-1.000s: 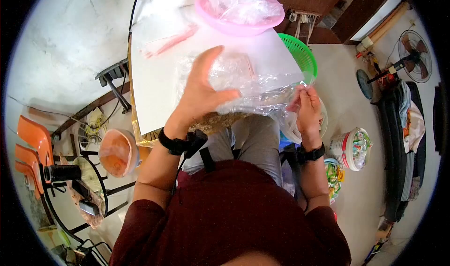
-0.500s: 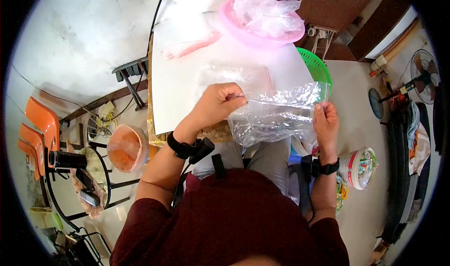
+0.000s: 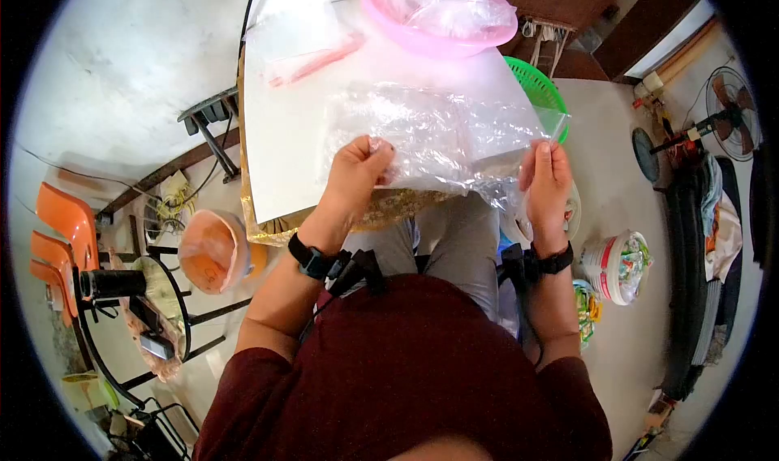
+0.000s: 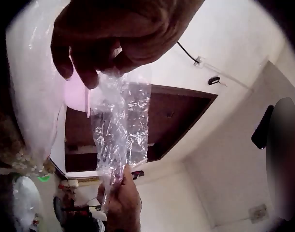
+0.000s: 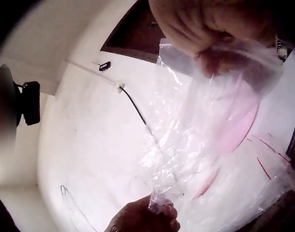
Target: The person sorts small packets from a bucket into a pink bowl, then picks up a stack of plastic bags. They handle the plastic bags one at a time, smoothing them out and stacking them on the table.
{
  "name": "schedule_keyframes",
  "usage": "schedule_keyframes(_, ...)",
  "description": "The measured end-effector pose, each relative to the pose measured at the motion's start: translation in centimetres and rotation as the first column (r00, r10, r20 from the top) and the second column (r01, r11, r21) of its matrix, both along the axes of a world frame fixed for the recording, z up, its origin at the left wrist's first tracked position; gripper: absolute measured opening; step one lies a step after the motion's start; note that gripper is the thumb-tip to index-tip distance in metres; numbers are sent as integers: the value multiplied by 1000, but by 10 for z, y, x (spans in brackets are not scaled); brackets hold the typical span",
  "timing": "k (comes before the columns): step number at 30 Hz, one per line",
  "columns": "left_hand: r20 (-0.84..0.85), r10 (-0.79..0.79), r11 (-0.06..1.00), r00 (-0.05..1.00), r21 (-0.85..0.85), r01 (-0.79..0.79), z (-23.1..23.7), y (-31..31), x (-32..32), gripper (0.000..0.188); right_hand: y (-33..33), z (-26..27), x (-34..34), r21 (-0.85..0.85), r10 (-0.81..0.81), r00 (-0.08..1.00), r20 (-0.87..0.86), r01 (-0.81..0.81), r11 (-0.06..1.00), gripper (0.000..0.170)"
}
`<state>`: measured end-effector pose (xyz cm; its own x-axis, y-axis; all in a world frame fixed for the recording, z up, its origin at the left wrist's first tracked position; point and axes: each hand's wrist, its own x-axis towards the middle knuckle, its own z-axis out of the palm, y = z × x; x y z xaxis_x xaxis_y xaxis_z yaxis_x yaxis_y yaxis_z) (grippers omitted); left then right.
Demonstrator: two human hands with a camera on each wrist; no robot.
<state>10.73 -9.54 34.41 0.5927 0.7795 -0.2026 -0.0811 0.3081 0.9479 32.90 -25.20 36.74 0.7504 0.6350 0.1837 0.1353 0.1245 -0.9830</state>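
Over the near edge of the white table (image 3: pixel 284 152), both hands hold a clear plastic bag (image 3: pixel 507 124) stretched between them. My left hand (image 3: pixel 353 173) pinches its left end, fingers curled in. At the other end, my right hand (image 3: pixel 548 177) pinches the bag near its upper right edge. The left wrist view shows the crinkled bag (image 4: pixel 121 130) running from the near fingers to the far hand. More clear plastic (image 3: pixel 389 124) lies flat on the table beneath, partly overlapped by the held bag.
A pink basin (image 3: pixel 438 45) full of clear bags stands at the table's far right. Clear plastic with a reddish strip (image 3: pixel 320 59) lies at the back left. Beyond the right edge are a green basket (image 3: pixel 535 84) and a white bucket (image 3: pixel 608 266). An orange bucket (image 3: pixel 213 250) stands left.
The left hand, earlier spread open, has closed on the bag's left end. Since half a second ago the bag has tilted and slackened over the table. The head view has shifted too.
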Motion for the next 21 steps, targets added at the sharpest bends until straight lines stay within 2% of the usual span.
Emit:
schedule_keyframes(3,85,117,987,989,101,-126,19,15,2,9,16,6,9,-7,-4,996,88,5,1000,22)
schedule_keyframes(5,127,134,960,983,230,-160,42,27,2,12,32,23,12,29,20,993,118,-24,999,21)
schedule_keyframes(6,157,179,927,971,303,-220,53,31,4,13,41,37,11,62,46,993,112,-53,997,21)
schedule_keyframes(7,200,150,875,968,429,-224,63,37,2,13,50,45,13,87,49,992,112,-59,994,20)
schedule_keyframes(9,116,222,855,968,454,-251,87,41,-3,14,68,56,17,141,58,991,118,-75,987,19)
schedule_keyframes(12,137,222,837,965,481,-261,85,54,-18,10,87,57,14,149,66,996,65,-75,986,19)
schedule_keyframes(15,-58,254,869,965,452,-201,63,63,-35,10,99,23,12,-67,71,994,87,-65,996,20)
schedule_keyframes(16,-155,278,859,948,481,-174,50,67,-40,16,104,6,12,-138,75,987,144,-55,989,20)
schedule_keyframes(19,-502,377,783,778,621,22,22,74,-51,27,113,-41,6,-310,128,966,223,-54,949,22)
schedule_keyframes(20,-550,449,676,704,725,135,3,84,-57,37,115,-51,3,-360,148,961,233,-56,931,23)
schedule_keyframes(21,-580,522,621,625,761,186,7,77,-55,40,116,-58,1,-390,167,958,232,-65,918,23)
